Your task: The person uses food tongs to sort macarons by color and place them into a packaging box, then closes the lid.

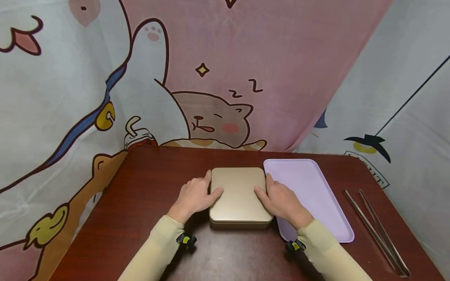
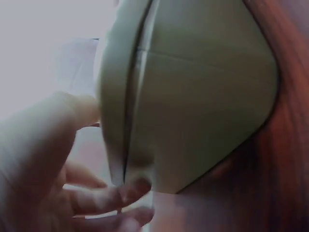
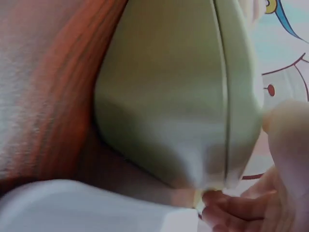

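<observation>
A gold rectangular tin box (image 1: 240, 197) with rounded corners sits on the dark wooden table (image 1: 151, 171), its lid on. My left hand (image 1: 194, 198) grips the box's left side, thumb lying on the lid and fingers along the side wall. On the opposite side, my right hand (image 1: 284, 200) holds it the same way. In the left wrist view, the seam between lid (image 2: 113, 87) and body runs all along the wall, and fingertips (image 2: 137, 188) reach the box near that seam. The right wrist view shows the box wall (image 3: 159, 96) with fingers curled at its far corner.
A pale purple tray (image 1: 313, 195) lies just right of the box, partly under my right hand and forearm. Farther right rest long metal tongs (image 1: 381, 234), their arms apart. A cartoon-printed cloth (image 1: 281, 58) hangs behind the table's back edge.
</observation>
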`<state>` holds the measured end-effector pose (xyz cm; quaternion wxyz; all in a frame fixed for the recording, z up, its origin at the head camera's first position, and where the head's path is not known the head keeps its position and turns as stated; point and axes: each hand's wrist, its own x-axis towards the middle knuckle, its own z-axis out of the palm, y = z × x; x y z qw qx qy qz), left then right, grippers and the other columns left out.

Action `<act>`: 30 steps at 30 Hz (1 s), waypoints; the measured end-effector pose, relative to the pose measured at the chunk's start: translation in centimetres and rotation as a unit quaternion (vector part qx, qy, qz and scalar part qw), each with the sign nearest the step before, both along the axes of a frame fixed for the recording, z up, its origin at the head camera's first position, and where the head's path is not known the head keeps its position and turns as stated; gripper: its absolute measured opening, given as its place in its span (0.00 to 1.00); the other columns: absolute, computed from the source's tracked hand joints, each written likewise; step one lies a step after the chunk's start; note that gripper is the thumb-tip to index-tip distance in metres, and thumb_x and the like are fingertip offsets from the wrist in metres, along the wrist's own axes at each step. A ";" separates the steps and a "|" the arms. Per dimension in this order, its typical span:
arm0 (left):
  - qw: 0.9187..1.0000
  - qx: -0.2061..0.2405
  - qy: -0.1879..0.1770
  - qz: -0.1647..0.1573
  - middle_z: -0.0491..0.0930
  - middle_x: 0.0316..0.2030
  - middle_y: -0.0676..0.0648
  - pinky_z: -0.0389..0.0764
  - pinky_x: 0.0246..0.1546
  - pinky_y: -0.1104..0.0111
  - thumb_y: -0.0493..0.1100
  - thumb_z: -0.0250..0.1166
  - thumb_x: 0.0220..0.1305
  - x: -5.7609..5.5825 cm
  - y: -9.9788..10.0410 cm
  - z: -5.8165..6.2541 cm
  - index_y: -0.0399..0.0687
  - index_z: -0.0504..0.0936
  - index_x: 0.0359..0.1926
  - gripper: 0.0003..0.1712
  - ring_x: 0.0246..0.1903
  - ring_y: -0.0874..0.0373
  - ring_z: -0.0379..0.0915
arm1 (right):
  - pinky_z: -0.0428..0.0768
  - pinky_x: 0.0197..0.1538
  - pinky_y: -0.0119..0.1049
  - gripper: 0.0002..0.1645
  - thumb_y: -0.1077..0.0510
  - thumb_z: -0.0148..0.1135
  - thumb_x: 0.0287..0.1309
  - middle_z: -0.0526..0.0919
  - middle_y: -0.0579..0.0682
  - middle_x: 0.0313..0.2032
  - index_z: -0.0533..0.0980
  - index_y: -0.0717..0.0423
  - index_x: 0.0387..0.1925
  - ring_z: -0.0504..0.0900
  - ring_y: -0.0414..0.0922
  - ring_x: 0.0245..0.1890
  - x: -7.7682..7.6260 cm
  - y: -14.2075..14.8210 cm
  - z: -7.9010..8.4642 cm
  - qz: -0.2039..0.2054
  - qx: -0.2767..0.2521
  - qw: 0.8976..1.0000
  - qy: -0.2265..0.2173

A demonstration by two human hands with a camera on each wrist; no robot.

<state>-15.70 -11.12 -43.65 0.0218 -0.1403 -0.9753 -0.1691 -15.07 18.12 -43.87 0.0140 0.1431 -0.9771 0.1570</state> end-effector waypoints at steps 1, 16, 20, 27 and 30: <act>1.000 -0.009 0.011 0.000 0.83 0.56 0.34 0.89 0.40 0.52 0.73 0.54 0.73 -0.1 0.1 0.2 0.37 0.65 0.79 0.51 0.52 0.42 0.84 | 0.81 0.60 0.63 0.48 0.39 0.49 0.79 0.77 0.77 0.59 0.58 0.80 0.74 0.80 0.68 0.58 -0.1 -0.2 0.1 0.001 0.002 1.000 0.019; 0.994 -0.072 -0.003 -0.086 0.40 0.83 0.34 0.45 0.83 0.45 0.73 0.34 0.79 -1.4 3.1 -0.1 0.32 0.48 0.82 0.54 0.83 0.40 0.30 | 0.54 0.81 0.65 0.46 0.39 0.40 0.82 0.42 0.68 0.82 0.49 0.73 0.80 0.40 0.64 0.82 -1.4 -3.2 0.5 0.093 0.039 0.995 0.012; 0.994 -0.075 -0.003 -0.083 0.40 0.83 0.33 0.46 0.84 0.47 0.69 0.34 0.81 -1.6 3.4 -0.9 0.30 0.47 0.82 0.51 0.83 0.39 0.31 | 0.54 0.82 0.64 0.47 0.38 0.38 0.82 0.42 0.69 0.82 0.48 0.73 0.80 0.40 0.65 0.82 -1.7 -3.5 -0.1 0.095 0.051 0.994 0.005; 0.994 -0.072 -0.014 -0.083 0.38 0.83 0.32 0.44 0.84 0.50 0.67 0.33 0.82 -1.3 3.6 -1.4 0.30 0.45 0.82 0.49 0.83 0.40 0.30 | 0.54 0.81 0.66 0.46 0.42 0.40 0.82 0.41 0.70 0.81 0.47 0.75 0.79 0.40 0.66 0.82 -1.5 -3.6 -0.7 0.093 0.023 0.995 -0.006; 0.994 -0.072 -0.017 -0.083 0.37 0.83 0.33 0.43 0.84 0.50 0.67 0.32 0.82 -1.2 3.6 -1.3 0.30 0.44 0.82 0.49 0.83 0.40 0.30 | 0.54 0.81 0.66 0.47 0.42 0.41 0.82 0.40 0.71 0.81 0.46 0.76 0.79 0.40 0.66 0.82 -1.5 -3.6 -0.7 0.094 0.022 0.995 -0.007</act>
